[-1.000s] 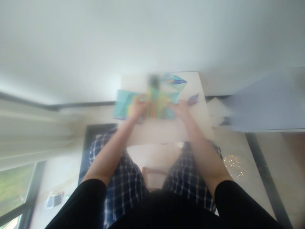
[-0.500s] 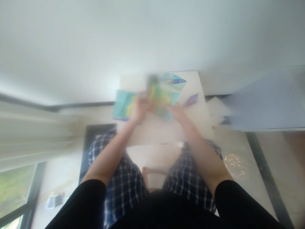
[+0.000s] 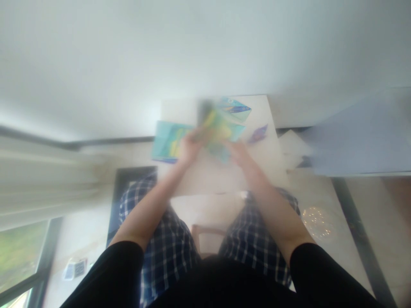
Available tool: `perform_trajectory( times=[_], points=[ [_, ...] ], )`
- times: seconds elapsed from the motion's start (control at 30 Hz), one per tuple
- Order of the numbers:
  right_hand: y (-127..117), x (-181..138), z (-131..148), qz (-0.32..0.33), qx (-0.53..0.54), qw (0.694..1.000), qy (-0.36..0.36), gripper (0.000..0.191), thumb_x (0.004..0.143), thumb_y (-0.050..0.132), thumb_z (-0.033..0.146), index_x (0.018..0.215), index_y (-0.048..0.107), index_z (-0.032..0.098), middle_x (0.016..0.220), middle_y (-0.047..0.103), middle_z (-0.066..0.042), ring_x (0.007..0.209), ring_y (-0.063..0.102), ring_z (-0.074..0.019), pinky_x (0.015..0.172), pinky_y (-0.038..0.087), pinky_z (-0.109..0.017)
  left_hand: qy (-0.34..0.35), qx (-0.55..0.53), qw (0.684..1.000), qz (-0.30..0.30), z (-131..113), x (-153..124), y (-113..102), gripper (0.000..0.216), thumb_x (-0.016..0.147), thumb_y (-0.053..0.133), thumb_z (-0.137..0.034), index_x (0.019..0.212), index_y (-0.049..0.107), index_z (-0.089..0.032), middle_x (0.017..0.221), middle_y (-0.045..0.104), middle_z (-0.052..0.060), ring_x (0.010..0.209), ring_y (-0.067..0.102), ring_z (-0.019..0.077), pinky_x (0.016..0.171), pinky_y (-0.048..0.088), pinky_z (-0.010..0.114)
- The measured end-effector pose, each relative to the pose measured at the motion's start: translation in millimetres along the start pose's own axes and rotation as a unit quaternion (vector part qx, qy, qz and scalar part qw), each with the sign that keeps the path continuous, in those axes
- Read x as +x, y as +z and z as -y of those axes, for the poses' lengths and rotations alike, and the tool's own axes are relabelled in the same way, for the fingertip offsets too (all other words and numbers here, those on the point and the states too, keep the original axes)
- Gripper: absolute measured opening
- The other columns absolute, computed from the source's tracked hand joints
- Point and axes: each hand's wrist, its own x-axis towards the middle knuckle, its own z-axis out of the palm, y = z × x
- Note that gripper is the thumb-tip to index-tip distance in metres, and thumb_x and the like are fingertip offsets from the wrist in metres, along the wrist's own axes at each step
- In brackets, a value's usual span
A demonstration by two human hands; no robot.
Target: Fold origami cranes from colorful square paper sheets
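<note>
A green and yellow sheet of paper [image 3: 221, 128], apparently folded, is held at a white table. My left hand [image 3: 190, 146] grips its left edge, fingers closed and blurred. My right hand [image 3: 237, 151] pinches its lower right edge; the fingertips are too hazy to make out fully. Partly behind my left hand lies a teal and yellow printed sheet or booklet [image 3: 165, 140]. A blue and teal pointed paper piece [image 3: 236, 109] rests beyond the held paper. To the right is a small purple paper piece [image 3: 258, 134].
The small white table [image 3: 218, 177] stands against a pale wall. A dark blurred object [image 3: 204, 110] sits behind the held paper. My knees in checked trousers flank the table. On the right are a large grey-white panel [image 3: 362, 137] and a cluster of lights [image 3: 317, 222].
My left hand has shifted slightly right, onto the left edge of the green and yellow paper, uncovering more of the teal sheet. My right hand has barely moved.
</note>
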Motion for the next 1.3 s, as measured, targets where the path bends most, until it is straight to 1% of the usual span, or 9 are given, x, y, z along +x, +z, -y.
perform_trajectory(
  times=[0.33,0.47,0.6,0.77,0.9,1.0,1.1,1.2,1.3],
  points=[
    [-1.1,-1.6,3.2,0.012,0.008,1.0,-0.008,0.056,0.062,0.079,0.043,0.112,0.066,0.021,0.122,0.07,-0.006,0.119,0.062,-0.0262,0.107,0.046,-0.044,-0.023,-0.041,0.998,0.038,-8.2,-1.8,-7.7,0.047,0.084,0.063,-0.042,0.127,0.064,-0.023,0.117,0.071,0.006,0.104,0.069,0.0276,0.088,0.058,0.039],
    [-5.0,1.6,1.3,-0.001,0.015,1.0,-0.017,0.056,0.061,0.079,0.044,0.111,0.066,0.022,0.122,0.07,-0.005,0.117,0.063,-0.0259,0.105,0.047,-0.044,0.02,-0.04,0.996,0.083,-2.9,-0.8,-11.4,0.054,0.082,0.066,-0.042,0.132,0.06,-0.023,0.13,0.064,0.007,0.118,0.062,0.0289,0.096,0.054,0.039],
    [-6.3,2.4,1.1,-0.005,0.008,1.0,-0.013,0.054,0.061,0.08,0.044,0.109,0.067,0.022,0.119,0.071,-0.005,0.115,0.064,-0.0259,0.105,0.047,-0.044,0.044,-0.031,0.994,0.1,-1.0,-1.0,-13.4,0.049,0.084,0.062,-0.046,0.127,0.064,-0.021,0.136,0.059,0.008,0.125,0.057,0.0282,0.103,0.048,0.038],
    [-5.7,0.4,3.9,-0.006,0.005,1.0,-0.015,0.053,0.062,0.079,0.042,0.109,0.067,0.022,0.12,0.07,-0.005,0.116,0.063,-0.0258,0.106,0.046,-0.044,0.065,-0.026,0.993,0.098,-0.4,-2.5,-13.8,0.046,0.086,0.058,-0.051,0.117,0.07,-0.019,0.13,0.063,0.009,0.12,0.061,0.0285,0.1,0.051,0.039],
    [-4.2,0.0,5.6,-0.003,0.012,1.0,-0.013,0.054,0.062,0.08,0.042,0.11,0.067,0.022,0.12,0.07,-0.005,0.119,0.062,-0.0254,0.107,0.045,-0.043,0.074,-0.015,0.993,0.09,1.9,-2.5,-13.2,0.04,0.087,0.058,-0.05,0.107,0.074,-0.019,0.129,0.063,0.009,0.121,0.06,0.0286,0.103,0.048,0.039],
    [-3.3,0.3,7.2,-0.006,0.037,0.999,-0.007,0.055,0.06,0.08,0.041,0.11,0.067,0.022,0.119,0.071,-0.005,0.117,0.063,-0.0248,0.105,0.047,-0.043,0.041,-0.002,0.997,0.071,-0.6,-1.5,-13.4,0.039,0.086,0.062,-0.045,0.118,0.07,-0.024,0.128,0.065,0.006,0.114,0.065,0.0265,0.099,0.052,0.037],
    [-2.7,0.5,10.3,-0.016,0.072,0.997,0.014,0.055,0.058,0.081,0.039,0.108,0.067,0.022,0.111,0.073,-0.005,0.114,0.065,-0.0248,0.103,0.049,-0.043,0.019,0.01,0.999,0.027,-7.1,-0.6,-14.6,0.041,0.083,0.067,-0.04,0.122,0.067,-0.026,0.118,0.071,0.004,0.1,0.07,0.0237,0.086,0.057,0.032],
    [-1.4,0.3,14.4,-0.037,0.092,0.995,0.029,0.055,0.058,0.082,0.038,0.108,0.066,0.022,0.105,0.075,-0.004,0.114,0.065,-0.0247,0.102,0.05,-0.043,-0.005,0.04,0.999,-0.035,-13.8,-0.3,-15.7,0.033,0.082,0.068,-0.036,0.113,0.072,-0.023,0.102,0.076,0.004,0.084,0.073,0.0205,0.072,0.058,0.026],
    [0.2,-0.2,17.4,-0.061,0.09,0.994,0.029,0.054,0.061,0.08,0.04,0.11,0.065,0.022,0.103,0.075,-0.003,0.114,0.065,-0.0238,0.103,0.049,-0.042,-0.026,0.062,0.995,-0.075,-16.2,-0.1,-16.0,0.026,0.08,0.07,-0.033,0.103,0.075,-0.022,0.095,0.077,0.003,0.081,0.072,0.0194,0.07,0.058,0.025]
  ],
)
